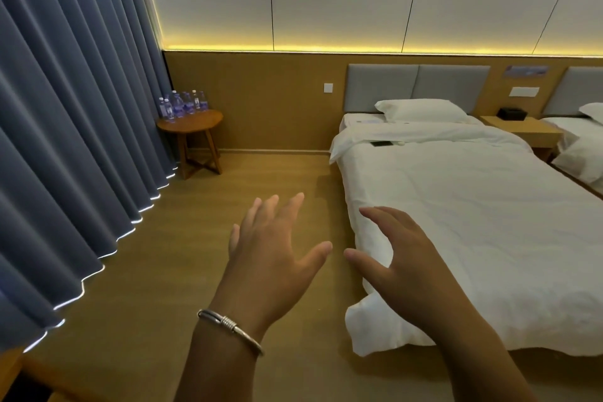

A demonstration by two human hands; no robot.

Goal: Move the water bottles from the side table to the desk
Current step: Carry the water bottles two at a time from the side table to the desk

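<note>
Wooden side table (195,122) bears water bottles (182,105) — untouched.

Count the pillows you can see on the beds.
2. One pillow lies at the head of the near bed; a second pillow shows partly on the far bed at the frame's right edge. Others may lie out of view.

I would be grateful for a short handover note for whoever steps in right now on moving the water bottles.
Left hand: open, holding nothing, raised over the floor.
Right hand: open, holding nothing, in front of the bed's near corner.
Water bottles: all grouped upright on the round side table by the curtain, across the room.
Desk: not in view.
Done: no bottle picked up yet.
Left: walk to the side table, carry the bottles to the desk.
</note>
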